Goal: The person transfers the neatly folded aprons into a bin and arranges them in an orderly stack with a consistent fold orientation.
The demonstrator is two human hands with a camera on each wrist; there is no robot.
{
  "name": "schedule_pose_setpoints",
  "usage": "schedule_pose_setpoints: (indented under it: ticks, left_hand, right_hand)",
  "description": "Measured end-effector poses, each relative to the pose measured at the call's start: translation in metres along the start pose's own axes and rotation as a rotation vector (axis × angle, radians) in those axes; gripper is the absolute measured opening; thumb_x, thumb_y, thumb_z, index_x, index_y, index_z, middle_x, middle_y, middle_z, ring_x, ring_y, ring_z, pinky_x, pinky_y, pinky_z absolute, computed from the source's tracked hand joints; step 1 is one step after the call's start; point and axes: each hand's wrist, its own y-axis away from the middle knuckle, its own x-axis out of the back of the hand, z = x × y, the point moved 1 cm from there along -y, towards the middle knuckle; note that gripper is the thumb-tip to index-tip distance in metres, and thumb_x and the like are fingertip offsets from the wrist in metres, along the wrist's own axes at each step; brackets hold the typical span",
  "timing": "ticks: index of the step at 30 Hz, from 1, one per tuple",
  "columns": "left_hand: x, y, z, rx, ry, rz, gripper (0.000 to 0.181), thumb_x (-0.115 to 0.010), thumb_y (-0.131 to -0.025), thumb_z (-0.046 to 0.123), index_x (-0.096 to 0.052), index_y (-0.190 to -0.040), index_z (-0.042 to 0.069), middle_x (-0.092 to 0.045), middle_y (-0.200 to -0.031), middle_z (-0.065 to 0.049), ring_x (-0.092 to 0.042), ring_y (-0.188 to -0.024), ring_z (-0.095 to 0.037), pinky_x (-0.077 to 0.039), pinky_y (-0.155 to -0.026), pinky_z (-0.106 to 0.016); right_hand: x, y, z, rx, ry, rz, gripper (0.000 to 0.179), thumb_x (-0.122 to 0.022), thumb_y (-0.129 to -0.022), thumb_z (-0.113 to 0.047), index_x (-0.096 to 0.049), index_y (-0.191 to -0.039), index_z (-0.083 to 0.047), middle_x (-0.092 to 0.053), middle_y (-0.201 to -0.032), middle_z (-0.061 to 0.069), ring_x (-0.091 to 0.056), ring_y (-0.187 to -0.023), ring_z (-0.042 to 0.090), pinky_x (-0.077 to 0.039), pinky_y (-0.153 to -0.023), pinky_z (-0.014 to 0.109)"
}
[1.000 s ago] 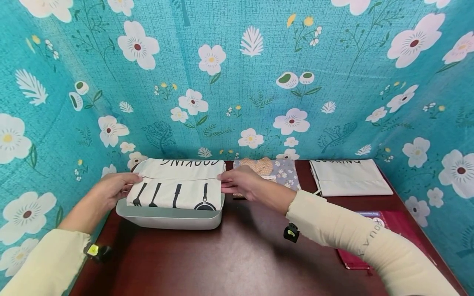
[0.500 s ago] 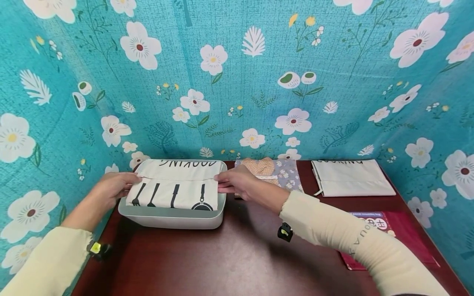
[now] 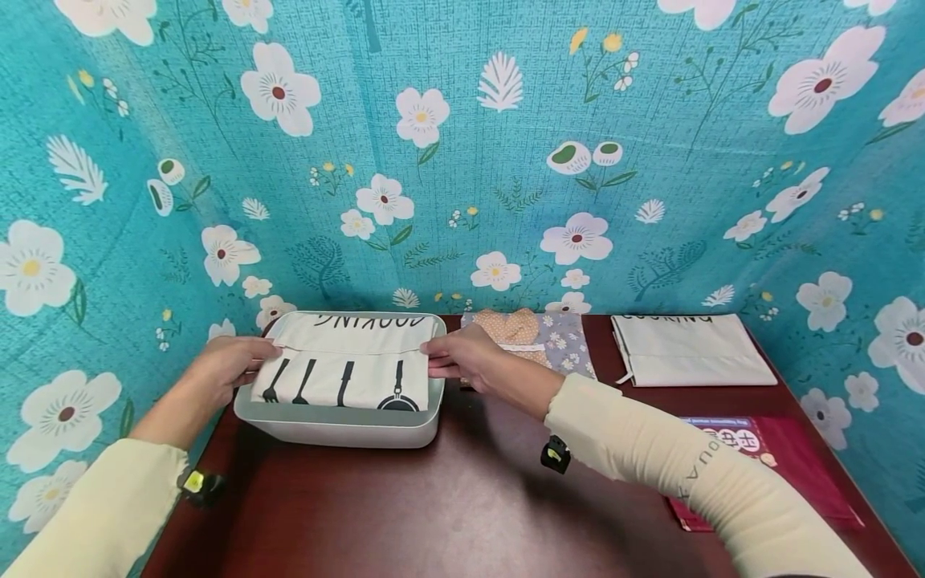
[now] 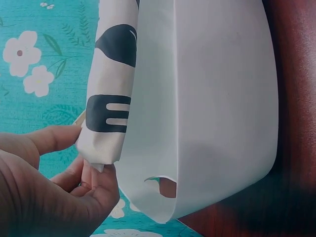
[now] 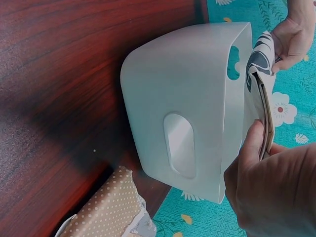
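Observation:
A folded cream apron (image 3: pixel 340 377), printed with dark cooking tools and the word COOKING, lies level at the mouth of a pale grey-green plastic bin (image 3: pixel 340 433). My left hand (image 3: pixel 234 361) pinches its left edge, thumb on top and fingers below, as the left wrist view shows. On the opposite edge my right hand (image 3: pixel 466 357) grips the folded layers between thumb and fingers. In the right wrist view the apron (image 5: pixel 260 64) stands partly above the bin's rim. The inside of the bin beneath it is mostly hidden.
Behind my right hand lies a grey-blue floral cloth (image 3: pixel 567 345) with an orange dotted part. Another folded cream cloth (image 3: pixel 694 353) sits at the back right. A dark red printed packet (image 3: pixel 802 474) is partly under my right forearm. A flowered teal curtain encloses the table (image 3: pixel 405 514).
The apron has shifted slightly left and its right edge, which overlapped the bin's rim, now lies within it. Both hands keep their hold. The head view has turned slightly.

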Motion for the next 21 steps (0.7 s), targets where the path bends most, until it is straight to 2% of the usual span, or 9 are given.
schedule_pose_setpoints:
  ticks: [9,16,18,21]
  left_hand:
    - [-0.0016,0.0032,0.0001,0.019,-0.006,0.010,0.054,-0.062,-0.090,0.020,-0.047,-0.134,-0.008,-0.057,-0.105,-0.003,-0.057,-0.078,-0.005,-0.053,-0.068,-0.020]
    - [-0.0012,0.0041,0.0005,-0.004,0.006,0.013,0.054,-0.062,-0.089,0.018,-0.047,-0.133,-0.010,-0.059,-0.098,0.001,-0.058,-0.074,0.000,-0.054,-0.068,-0.019]
    - [-0.0006,0.0046,0.0004,-0.009,0.016,0.015,0.055,-0.060,-0.090,0.018,-0.045,-0.135,-0.010,-0.061,-0.102,-0.003,-0.059,-0.075,0.000,-0.055,-0.070,-0.020]
    - [0.0010,0.0071,0.0008,-0.020,0.003,0.036,0.056,-0.056,-0.093,0.021,-0.042,-0.138,-0.010,-0.058,-0.119,-0.014,-0.060,-0.084,-0.004,-0.056,-0.076,-0.021]
  right_hand:
    - [-0.0019,-0.0014,0.0009,0.003,-0.004,0.003,0.021,-0.067,-0.085,-0.002,-0.062,-0.104,0.006,-0.068,-0.079,0.011,-0.067,-0.068,0.017,-0.059,-0.074,0.034]
    - [-0.0020,-0.0011,0.0008,0.005,0.020,0.007,0.024,-0.068,-0.084,-0.003,-0.062,-0.106,0.007,-0.068,-0.083,0.012,-0.067,-0.069,0.017,-0.059,-0.075,0.033]
    - [-0.0011,-0.0007,0.0010,0.016,0.060,0.026,0.026,-0.068,-0.084,-0.004,-0.062,-0.107,0.006,-0.068,-0.087,0.012,-0.068,-0.072,0.017,-0.059,-0.075,0.032]
    - [0.0008,0.0015,-0.0010,0.038,0.138,0.066,0.030,-0.069,-0.084,-0.007,-0.061,-0.110,0.006,-0.066,-0.097,0.012,-0.066,-0.075,0.017,-0.058,-0.075,0.030]
